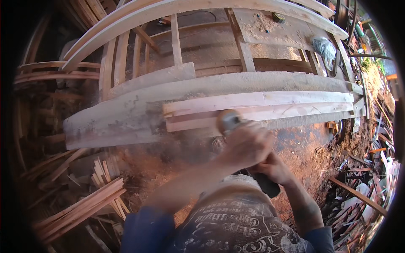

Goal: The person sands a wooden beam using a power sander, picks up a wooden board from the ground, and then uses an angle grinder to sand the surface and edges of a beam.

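Both my hands are on an angle grinder (232, 121) with a blurred round disc, probably for sanding. My left hand (248, 144) wraps around the front of the tool near its head. Lower down, my right hand (272, 167) grips the body, whose dark rear end (269, 186) points toward me. The disc appears to touch the nearer wooden piece (288, 110), which lies alongside a second pale wooden piece (218, 102). Both rest lengthwise on a wide dusty plank (107, 126). Dust blurs the area left of the disc.
Long boards (177, 7) span the far side of a timber frame (242, 47). A tape measure (278, 18) and a bundled plastic bag (326, 50) are beyond the plank. Stacked strips (85, 205) lie at lower left; scrap wood (364, 196) litters the right. A yellow tool (331, 127) sits below the plank.
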`<action>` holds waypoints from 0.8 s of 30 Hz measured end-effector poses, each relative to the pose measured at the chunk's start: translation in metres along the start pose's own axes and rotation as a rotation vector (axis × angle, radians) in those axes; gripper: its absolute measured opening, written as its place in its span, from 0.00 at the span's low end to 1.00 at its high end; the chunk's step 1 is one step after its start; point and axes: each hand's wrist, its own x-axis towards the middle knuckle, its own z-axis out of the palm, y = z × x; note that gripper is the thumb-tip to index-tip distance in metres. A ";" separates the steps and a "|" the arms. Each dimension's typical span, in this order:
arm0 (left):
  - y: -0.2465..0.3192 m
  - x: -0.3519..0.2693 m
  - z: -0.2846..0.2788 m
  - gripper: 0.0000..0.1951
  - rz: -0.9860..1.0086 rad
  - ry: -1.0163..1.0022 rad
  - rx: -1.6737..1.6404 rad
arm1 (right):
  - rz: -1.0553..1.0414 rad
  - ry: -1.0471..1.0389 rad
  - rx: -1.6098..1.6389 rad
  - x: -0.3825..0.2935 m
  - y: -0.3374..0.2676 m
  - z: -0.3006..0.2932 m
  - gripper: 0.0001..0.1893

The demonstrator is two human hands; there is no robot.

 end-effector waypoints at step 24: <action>-0.016 -0.039 -0.040 0.10 -0.075 0.133 0.191 | -0.013 -0.060 -0.427 0.029 -0.006 0.041 0.33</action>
